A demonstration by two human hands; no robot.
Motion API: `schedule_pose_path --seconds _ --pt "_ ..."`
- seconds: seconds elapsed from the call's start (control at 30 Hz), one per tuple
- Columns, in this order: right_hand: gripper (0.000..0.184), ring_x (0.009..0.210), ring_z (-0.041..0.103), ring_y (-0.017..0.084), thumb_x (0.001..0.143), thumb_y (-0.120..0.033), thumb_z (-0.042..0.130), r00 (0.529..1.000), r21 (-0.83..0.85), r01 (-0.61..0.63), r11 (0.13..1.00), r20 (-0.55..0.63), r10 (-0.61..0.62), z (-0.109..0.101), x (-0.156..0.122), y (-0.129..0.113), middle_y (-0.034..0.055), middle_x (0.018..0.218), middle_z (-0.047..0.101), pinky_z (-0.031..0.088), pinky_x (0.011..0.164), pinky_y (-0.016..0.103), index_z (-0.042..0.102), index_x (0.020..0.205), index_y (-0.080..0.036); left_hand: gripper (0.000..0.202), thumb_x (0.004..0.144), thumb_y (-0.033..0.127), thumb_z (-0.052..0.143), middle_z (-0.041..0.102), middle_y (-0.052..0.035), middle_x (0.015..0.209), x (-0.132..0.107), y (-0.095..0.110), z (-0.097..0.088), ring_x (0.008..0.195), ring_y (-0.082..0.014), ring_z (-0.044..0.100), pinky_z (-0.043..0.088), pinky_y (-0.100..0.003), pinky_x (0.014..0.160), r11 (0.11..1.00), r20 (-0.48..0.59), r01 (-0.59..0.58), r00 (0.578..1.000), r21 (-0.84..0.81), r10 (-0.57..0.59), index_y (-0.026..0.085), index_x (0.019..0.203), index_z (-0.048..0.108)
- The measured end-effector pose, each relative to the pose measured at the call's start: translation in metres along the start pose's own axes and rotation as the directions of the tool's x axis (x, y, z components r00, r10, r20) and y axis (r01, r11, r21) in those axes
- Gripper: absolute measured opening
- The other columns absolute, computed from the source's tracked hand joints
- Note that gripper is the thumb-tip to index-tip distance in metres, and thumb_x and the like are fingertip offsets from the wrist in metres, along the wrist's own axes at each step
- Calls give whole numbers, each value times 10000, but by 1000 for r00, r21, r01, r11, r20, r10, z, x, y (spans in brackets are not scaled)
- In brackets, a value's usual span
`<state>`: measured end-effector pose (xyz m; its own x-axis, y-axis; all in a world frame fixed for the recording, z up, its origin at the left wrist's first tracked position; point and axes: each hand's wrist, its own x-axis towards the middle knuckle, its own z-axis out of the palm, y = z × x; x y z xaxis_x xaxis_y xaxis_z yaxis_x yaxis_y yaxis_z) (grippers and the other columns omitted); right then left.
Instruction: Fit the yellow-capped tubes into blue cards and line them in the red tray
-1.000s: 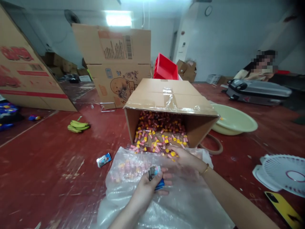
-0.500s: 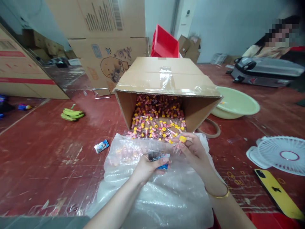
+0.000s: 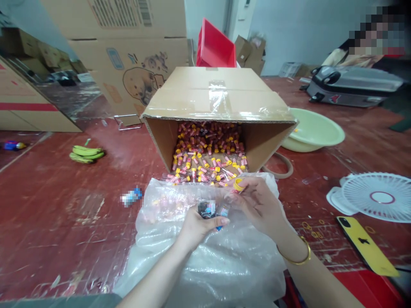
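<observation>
Over red floor [image 3: 58, 222], right-hand fingers [image 3: 248, 188] seemingly pinch yellow-capped tube [image 3: 236, 185].

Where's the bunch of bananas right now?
In the head view the bananas lie on the red floor at the left, beside the open cardboard box and well away from both hands.

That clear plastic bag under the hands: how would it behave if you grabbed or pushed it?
Probably floppy: the plastic bag lies crumpled and wrinkled on the red floor. Likely light, so a push would bunch it up instead of sliding it whole. Its glossy film looks slippery, so the fingers would likely need a pinch on a fold.
</observation>
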<state>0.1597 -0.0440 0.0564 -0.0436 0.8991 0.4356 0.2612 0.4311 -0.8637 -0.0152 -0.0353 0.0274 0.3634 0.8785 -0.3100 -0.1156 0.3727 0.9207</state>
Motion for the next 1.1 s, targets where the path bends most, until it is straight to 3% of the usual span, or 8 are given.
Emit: schedule_pose_path --seconds 0.07,0.17,0.3,0.4,0.53,0.67,0.87,1.1 --pt "148 759 608 128 888 -253 597 998 -4 -36 999 45 36 1 2 0 16 889 587 533 669 263 483 983 -250 341 525 342 872 520 40 508 0 -1 0 486 -107 452 386 -228 488 1000 -9 -5 1000 14 5 156 559 588" --pt "180 721 613 126 853 -330 642 978 143 -198 970 95 186 4 6 6 4 825 594 534 635 257 500 913 -236 329 513 336 884 544 37 529 0 -2 1 501 -109 476 400 -228 503 1000 -17 0 1000 -13 0 148 604 630" --pt "283 655 632 122 797 -413 697 915 395 -402 826 141 378 8 6 21 -24 741 640 550 650 272 485 846 -232 408 584 391 855 684 -61 726 -5 -2 5 648 -186 626 511 -289 581 976 25 124 992 -179 -121 116 844 703" --pt "297 679 649 136 803 -439 684 884 450 -460 765 157 440 10 -1 27 0 792 680 557 668 289 474 839 -232 511 614 404 844 715 -117 838 -6 2 9 748 -245 673 556 -332 588 934 74 225 974 -279 -212 107 1001 692" --pt "339 874 644 184 789 -485 676 909 342 -414 844 208 361 16 -19 23 73 1052 651 558 697 307 501 929 -230 488 625 361 850 725 -120 902 -2 8 16 792 -235 685 568 -296 606 903 53 220 975 -370 -216 115 1020 701" --pt "832 1178 516 266 567 -325 865 955 152 -283 947 139 263 30 -37 18 96 1296 458 515 919 397 357 1223 -282 446 640 337 847 733 -123 878 4 12 22 767 -218 693 569 -270 607 875 64 224 974 -430 -218 112 999 708" --pt "686 1072 575 214 631 -158 744 973 83 -230 970 7 230 42 -44 19 76 1277 405 564 748 293 323 1154 -302 455 587 328 880 734 -124 860 5 14 29 785 -238 702 583 -279 618 848 94 248 968 -468 -231 100 941 709" --pt "671 1098 556 206 627 -128 745 985 105 -172 979 -8 174 41 -44 22 68 1274 387 548 779 287 330 1125 -300 478 611 361 861 732 -124 884 3 13 27 805 -244 696 564 -282 610 859 101 231 973 -457 -208 114 986 697"
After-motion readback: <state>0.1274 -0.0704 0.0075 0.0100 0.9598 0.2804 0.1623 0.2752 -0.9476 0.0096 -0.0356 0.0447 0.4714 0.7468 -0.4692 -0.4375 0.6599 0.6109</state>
